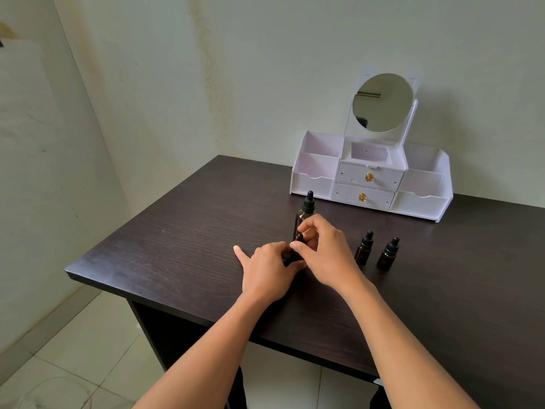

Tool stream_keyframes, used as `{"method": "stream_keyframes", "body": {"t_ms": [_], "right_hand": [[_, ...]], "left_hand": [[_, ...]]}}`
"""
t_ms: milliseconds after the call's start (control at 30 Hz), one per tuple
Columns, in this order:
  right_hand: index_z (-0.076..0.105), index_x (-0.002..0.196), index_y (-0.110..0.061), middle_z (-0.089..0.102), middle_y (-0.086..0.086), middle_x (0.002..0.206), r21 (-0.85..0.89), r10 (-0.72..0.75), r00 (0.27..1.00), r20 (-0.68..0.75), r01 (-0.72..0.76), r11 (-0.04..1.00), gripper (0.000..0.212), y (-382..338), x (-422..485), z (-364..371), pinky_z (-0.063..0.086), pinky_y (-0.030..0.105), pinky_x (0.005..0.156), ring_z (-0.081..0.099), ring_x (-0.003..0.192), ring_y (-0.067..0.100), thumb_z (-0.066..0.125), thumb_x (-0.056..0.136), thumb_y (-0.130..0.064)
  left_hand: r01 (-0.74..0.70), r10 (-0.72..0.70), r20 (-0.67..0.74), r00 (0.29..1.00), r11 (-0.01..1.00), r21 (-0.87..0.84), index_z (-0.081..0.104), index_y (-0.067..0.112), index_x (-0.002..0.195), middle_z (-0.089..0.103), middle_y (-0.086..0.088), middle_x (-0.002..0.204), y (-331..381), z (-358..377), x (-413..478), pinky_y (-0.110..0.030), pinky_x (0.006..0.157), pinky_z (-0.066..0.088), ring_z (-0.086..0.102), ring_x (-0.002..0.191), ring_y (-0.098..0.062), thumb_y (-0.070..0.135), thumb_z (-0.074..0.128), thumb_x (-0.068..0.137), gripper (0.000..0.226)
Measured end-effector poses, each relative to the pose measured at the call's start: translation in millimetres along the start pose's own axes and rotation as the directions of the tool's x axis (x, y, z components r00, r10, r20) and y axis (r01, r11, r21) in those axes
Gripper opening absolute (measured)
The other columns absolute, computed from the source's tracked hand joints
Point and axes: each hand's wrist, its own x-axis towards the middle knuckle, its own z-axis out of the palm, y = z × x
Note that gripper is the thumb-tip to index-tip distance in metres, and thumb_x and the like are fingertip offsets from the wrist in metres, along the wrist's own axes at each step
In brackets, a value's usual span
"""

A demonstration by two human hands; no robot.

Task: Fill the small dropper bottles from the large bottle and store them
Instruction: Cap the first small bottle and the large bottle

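I see both hands on one small dropper bottle (pixel 298 241) mid-surface (pixel 177 231): left hand (pixel 267 270) curled round its body, right hand (pixel 327 255) pinching its black cap. Large bottle (pixel 306 212) stands upright and capped just behind them. A second small bottle (pixel 364 250) and a third small bottle (pixel 388 255) stand capped near the right, with the white mirror organizer (pixel 312 181) at the far right.

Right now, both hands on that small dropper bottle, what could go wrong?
1. The large bottle stands just behind the right hand, which pinches the small dropper bottle by its cap; a twist or lift could tip it.
2. The two other small bottles stand close beside the right forearm; drawing back might sweep them over.
3. The left hand grips the small dropper bottle low, mostly hidden; a slip could topple it.
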Motion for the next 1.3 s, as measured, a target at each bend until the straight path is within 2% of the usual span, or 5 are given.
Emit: {"method": "stream_keyframes", "body": {"t_ms": [167, 400, 600, 967, 1300], "right_hand": [[0.054, 0.107, -0.027, 0.061, -0.009, 0.089, -0.024, -0.004, 1.000, -0.004, 0.003, 1.000, 0.031, -4, -1, 0, 0.053, 0.025, 0.075, 0.061, 0.081, 0.006, 0.076, 0.086, -0.026], [0.051, 0.124, -0.032, 0.070, -0.013, 0.114, -0.040, -0.010, 0.987, 0.160, 0.016, 0.999, 0.042, -5, 2, -13, 0.041, 0.008, 0.073, 0.063, 0.098, 0.003, 0.068, 0.091, -0.013], [0.056, 0.107, -0.026, 0.070, -0.015, 0.099, 0.012, 0.007, 0.998, 0.068, -0.008, 1.000, 0.026, -1, -2, -8, 0.042, 0.000, 0.065, 0.061, 0.082, -0.012, 0.070, 0.090, -0.010], [0.052, 0.096, -0.023, 0.069, -0.006, 0.092, 0.027, 0.016, 0.999, -0.052, -0.014, 1.000, 0.028, 2, -5, 0, 0.054, 0.016, 0.071, 0.067, 0.082, 0.001, 0.078, 0.085, -0.020], [0.062, 0.112, -0.020, 0.072, -0.005, 0.100, 0.039, 0.020, 0.998, -0.054, -0.018, 0.999, 0.030, 1, -7, 1, 0.048, 0.007, 0.071, 0.066, 0.084, 0.001, 0.077, 0.086, -0.020]], "left_hand": [[0.004, -0.004, 0.009, 1.000, 1.000, -0.013, 0.068, 0.034, 0.105, 0.072, 0.019, 0.098, -1, 0, 2, -0.064, 0.115, -0.012, 0.063, 0.105, -0.004, 0.053, 0.063, 0.090, 0.025], [0.007, -0.007, 0.010, 1.000, 1.000, 0.029, 0.067, 0.033, 0.110, 0.072, 0.015, 0.104, 1, -1, 2, -0.065, 0.115, -0.010, 0.063, 0.108, -0.007, 0.055, 0.062, 0.090, 0.031], [0.009, -0.009, -0.003, 1.000, 1.000, 0.024, 0.067, 0.032, 0.107, 0.072, 0.014, 0.103, 1, -1, 1, -0.065, 0.115, -0.009, 0.062, 0.108, -0.008, 0.056, 0.062, 0.089, 0.030], [0.003, -0.002, -0.006, 1.000, 0.999, 0.043, 0.066, 0.032, 0.105, 0.072, 0.014, 0.100, 2, -1, 1, -0.067, 0.115, -0.007, 0.063, 0.107, -0.009, 0.053, 0.063, 0.090, 0.026], [-0.008, 0.009, -0.024, 1.000, 1.000, 0.026, 0.067, 0.034, 0.102, 0.073, 0.016, 0.100, 0, 0, 1, -0.067, 0.115, -0.008, 0.064, 0.106, -0.007, 0.052, 0.065, 0.089, 0.022]]}}
